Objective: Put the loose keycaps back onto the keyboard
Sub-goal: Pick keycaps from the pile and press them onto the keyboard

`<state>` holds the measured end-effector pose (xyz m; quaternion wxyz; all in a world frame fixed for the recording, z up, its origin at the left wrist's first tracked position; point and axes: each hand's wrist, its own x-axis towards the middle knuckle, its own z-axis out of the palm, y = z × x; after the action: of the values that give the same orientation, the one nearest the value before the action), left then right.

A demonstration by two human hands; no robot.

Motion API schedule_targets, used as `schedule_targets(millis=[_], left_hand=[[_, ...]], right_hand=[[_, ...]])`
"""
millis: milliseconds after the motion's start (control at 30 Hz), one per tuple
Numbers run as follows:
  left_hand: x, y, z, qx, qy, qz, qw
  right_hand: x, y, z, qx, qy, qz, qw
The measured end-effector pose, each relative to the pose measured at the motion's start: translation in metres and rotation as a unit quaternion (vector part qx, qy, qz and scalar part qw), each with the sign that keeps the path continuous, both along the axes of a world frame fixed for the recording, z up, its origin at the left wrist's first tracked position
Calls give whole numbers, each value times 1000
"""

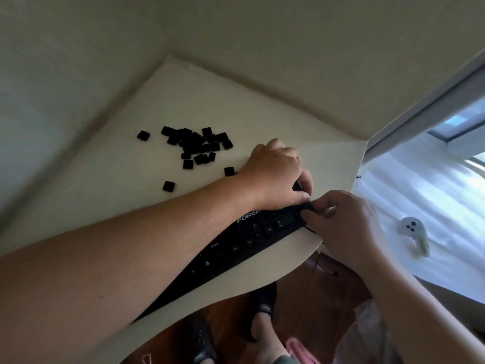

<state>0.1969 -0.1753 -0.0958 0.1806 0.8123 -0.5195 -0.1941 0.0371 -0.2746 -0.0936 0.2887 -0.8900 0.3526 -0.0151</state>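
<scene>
A black keyboard (244,248) lies slanted on a white table (105,206), running from the lower left of the frame up to the middle right. Both hands meet at its far end. The left hand (275,174) reaches over the keyboard with its fingers curled down at that end; something small and dark shows under the fingertips, maybe a keycap, but I cannot tell if they hold it. The right hand (341,224) comes in from the right, and its finger and thumb look pinched at the keyboard's edge, probably to keep it steady while a cap goes on.

The pile of loose keycaps (196,145) sits in the upper middle of the frame, close to the left hand so it is easy to grab from. A few single caps lie around it. Many caps still wait, so the job looks far from done.

A small white gadget (410,227) lies at the right, off the table.
</scene>
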Motion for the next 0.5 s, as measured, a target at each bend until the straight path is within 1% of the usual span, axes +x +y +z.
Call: schedule_targets(millis=[100,200,333,400,500], left_hand=[[1,-1,0,2,-10,-7,1000],[2,-1,2,-4,-21,-23,1000],[2,-1,-1,2,-35,-27,999],[2,-1,-2,5,-31,-30,999],[14,5,-1,-11,-23,-16,1000]], right_hand=[[-2,1,-1,-11,-14,8,1000],[-6,2,-3,-60,-40,51,996],[-14,6,-10,-121,-91,108,983],[-15,6,-12,-141,-83,119,979],[-7,2,-7,-113,-45,83,989]])
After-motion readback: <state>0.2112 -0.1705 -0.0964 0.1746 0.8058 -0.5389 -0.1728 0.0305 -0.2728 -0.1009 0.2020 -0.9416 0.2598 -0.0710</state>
